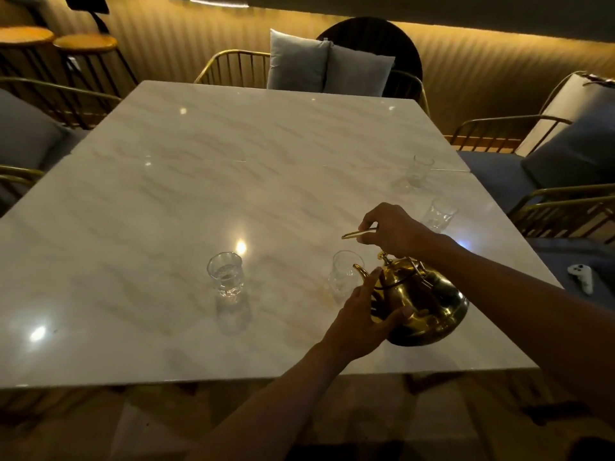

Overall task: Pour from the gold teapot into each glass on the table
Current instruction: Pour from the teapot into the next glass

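The gold teapot [429,304] is tilted to the left over the marble table [199,181], its spout right beside the rim of a clear glass [342,274]. My right hand [396,229] grips the thin gold handle above the pot. My left hand [362,317] presses against the pot's front side and underside. Another glass [226,272], with clear liquid in it, stands to the left. Two more glasses [439,214] [421,171] stand farther back on the right.
Gold wire chairs with grey cushions [327,66] surround the table. A white game controller [580,277] lies on the blue seat at the right. Round stools [85,44] stand at the back left.
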